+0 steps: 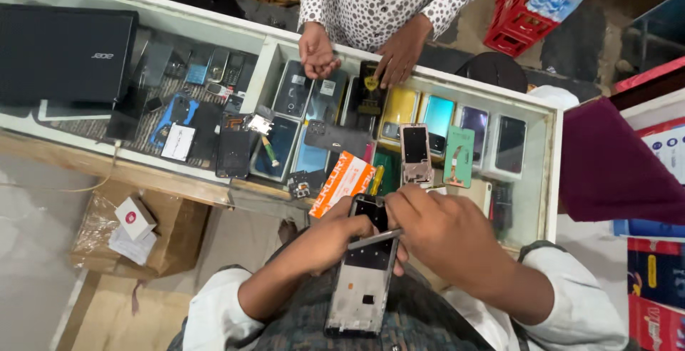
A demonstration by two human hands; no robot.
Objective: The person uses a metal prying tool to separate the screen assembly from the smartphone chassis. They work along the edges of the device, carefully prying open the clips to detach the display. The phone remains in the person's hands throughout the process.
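You are holding the phone frame [362,272] over your lap, your left hand [330,240] closing around its upper edge while your right hand [442,233] is pinching a thin metal tool [374,239] against it. It is looking light, stiff but fragile, so be gripping its side rails, not the open middle. Beyond, another frame [415,154] is lying on the glass worktop [546,173], where another person's hands [317,53] are resting.

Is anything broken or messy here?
Yes. The phone frame in the left hand is stripped open, its insides bare, while the right hand holds a thin metal tool across it. Another bare phone frame and loose parts lie scattered on the glass counter.
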